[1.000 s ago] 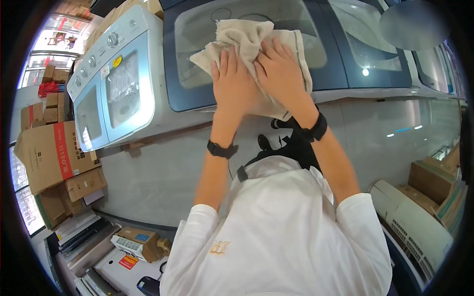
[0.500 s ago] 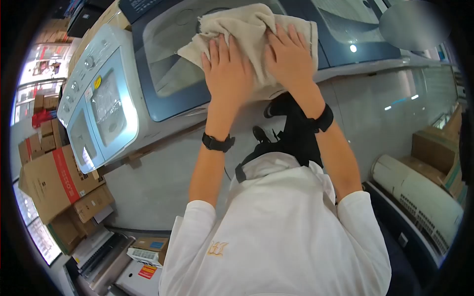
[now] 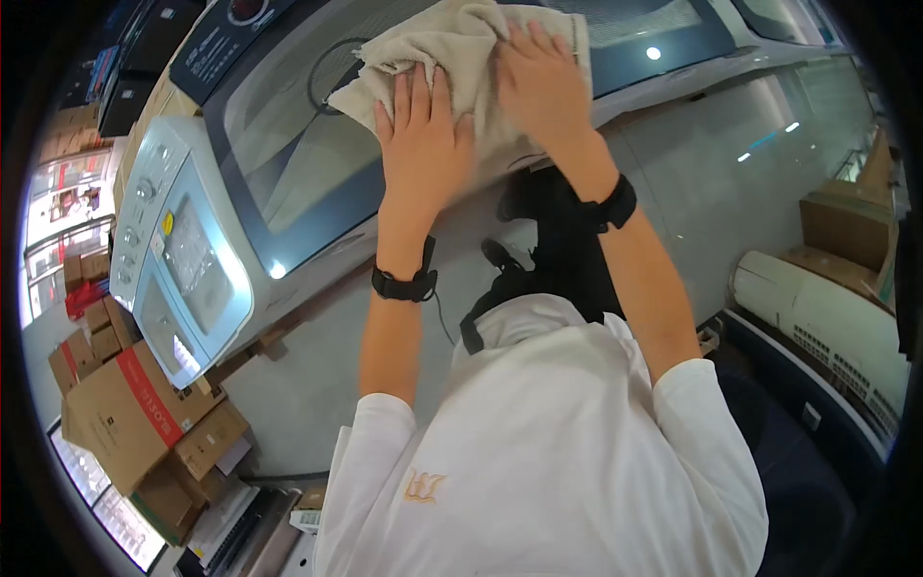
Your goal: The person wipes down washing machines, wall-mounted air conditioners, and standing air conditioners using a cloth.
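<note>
A crumpled beige cloth (image 3: 471,72) lies on the lid of a dark blue washing machine (image 3: 336,207). On the cloth's left part rests my left hand (image 3: 420,144), palm down with its fingers spread. My right hand (image 3: 543,87) lies flat on the right part of the cloth, fingers stretched toward the far side. Neither hand is closed round the cloth. Each wrist wears a black band. The lid's clear window shows to the left of the cloth.
At the left stands a white and light blue washing machine (image 3: 197,250), with cardboard boxes (image 3: 135,418) beyond it. A long white appliance (image 3: 817,327) and an open carton (image 3: 846,226) are at the right. Grey floor (image 3: 317,385) shows below the machines.
The view has turned, so the machines now appear tilted. Both hands and the cloth have moved together up and left in the view, with the hands still flat on the cloth.
</note>
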{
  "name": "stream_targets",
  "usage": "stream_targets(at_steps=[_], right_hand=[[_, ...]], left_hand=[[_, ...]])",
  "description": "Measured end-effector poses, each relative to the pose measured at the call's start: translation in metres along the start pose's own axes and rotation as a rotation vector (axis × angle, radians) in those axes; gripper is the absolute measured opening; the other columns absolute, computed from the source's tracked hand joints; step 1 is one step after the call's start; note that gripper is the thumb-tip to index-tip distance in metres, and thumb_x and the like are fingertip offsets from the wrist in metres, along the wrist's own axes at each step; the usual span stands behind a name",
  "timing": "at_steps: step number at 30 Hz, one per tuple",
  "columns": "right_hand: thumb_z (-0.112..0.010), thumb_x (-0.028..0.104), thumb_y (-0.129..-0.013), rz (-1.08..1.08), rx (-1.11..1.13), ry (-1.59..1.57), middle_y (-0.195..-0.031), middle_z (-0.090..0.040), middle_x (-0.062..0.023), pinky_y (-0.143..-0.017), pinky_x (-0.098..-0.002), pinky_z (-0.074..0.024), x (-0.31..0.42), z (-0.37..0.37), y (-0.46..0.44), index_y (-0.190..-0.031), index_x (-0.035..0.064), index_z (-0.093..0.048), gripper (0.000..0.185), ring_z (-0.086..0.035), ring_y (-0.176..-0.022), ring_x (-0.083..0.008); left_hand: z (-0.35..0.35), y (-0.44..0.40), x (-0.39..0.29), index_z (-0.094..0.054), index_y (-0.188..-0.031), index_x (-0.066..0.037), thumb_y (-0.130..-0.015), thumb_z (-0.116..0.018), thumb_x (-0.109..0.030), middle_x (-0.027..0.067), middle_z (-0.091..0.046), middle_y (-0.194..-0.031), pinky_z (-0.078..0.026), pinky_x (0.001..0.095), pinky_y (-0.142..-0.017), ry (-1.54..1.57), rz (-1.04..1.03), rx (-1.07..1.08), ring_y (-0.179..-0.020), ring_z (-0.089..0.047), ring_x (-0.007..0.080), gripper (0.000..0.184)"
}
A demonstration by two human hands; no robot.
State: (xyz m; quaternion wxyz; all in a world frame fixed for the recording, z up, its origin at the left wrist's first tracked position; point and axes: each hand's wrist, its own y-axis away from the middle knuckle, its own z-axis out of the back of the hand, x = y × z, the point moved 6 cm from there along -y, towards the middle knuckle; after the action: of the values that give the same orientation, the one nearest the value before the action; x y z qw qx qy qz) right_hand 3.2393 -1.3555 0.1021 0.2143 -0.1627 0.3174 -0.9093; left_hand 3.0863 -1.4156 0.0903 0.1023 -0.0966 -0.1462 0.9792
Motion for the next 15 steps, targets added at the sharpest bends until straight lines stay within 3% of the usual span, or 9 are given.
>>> stream_targets(at_steps=[2, 6, 10, 15], right_hand=[[-0.061, 0.018, -0.093, 0.054, -0.058, -0.080, -0.127, -0.071, -0.0115, -0.106, -0.0480, -0.0440, -0.003, 0.007, 0.009, -0.119, 0.0052, -0.072, 0.030, -0.061, -0.124, -0.0328], [-0.061, 0.019, -0.094, 0.050, 0.042, -0.138, -0.130, -0.069, -0.0111, -0.108, -0.0483, -0.0445, -0.035, 0.032, 0.028, -0.121, 0.0093, -0.072, 0.031, -0.062, -0.124, -0.0334], [-0.059, 0.020, -0.096, -0.007, -0.003, -0.119, -0.134, -0.068, -0.0106, -0.109, -0.0491, -0.0442, -0.069, 0.023, 0.022, -0.123, 0.0103, -0.072, 0.031, -0.063, -0.123, -0.0338], [-0.061, 0.022, -0.094, 0.038, -0.008, -0.081, -0.132, -0.069, -0.0109, -0.109, -0.0482, -0.0425, -0.060, 0.007, 0.004, -0.119, 0.0090, -0.074, 0.032, -0.061, -0.124, -0.0344]], left_hand=[[-0.004, -0.003, -0.010, -0.041, -0.157, -0.006, -0.100, -0.056, -0.032, 0.0178, -0.038, -0.163, -0.021, 0.0619, -0.122, -0.005, -0.020, -0.003, -0.154, -0.029, 0.0391, 0.064], [0.004, 0.010, -0.024, -0.042, -0.157, -0.008, -0.101, -0.056, -0.032, 0.0165, -0.039, -0.162, -0.023, 0.0599, -0.122, 0.041, -0.039, 0.041, -0.153, -0.031, 0.0375, 0.062], [0.006, 0.017, -0.038, -0.043, -0.156, -0.009, -0.101, -0.055, -0.032, 0.0163, -0.040, -0.162, -0.024, 0.0588, -0.122, 0.002, -0.005, 0.016, -0.152, -0.033, 0.0373, 0.061], [0.003, 0.012, -0.050, -0.043, -0.157, -0.009, -0.103, -0.053, -0.033, 0.0170, -0.039, -0.162, -0.024, 0.0587, -0.122, -0.067, 0.087, -0.008, -0.152, -0.033, 0.0382, 0.059]])
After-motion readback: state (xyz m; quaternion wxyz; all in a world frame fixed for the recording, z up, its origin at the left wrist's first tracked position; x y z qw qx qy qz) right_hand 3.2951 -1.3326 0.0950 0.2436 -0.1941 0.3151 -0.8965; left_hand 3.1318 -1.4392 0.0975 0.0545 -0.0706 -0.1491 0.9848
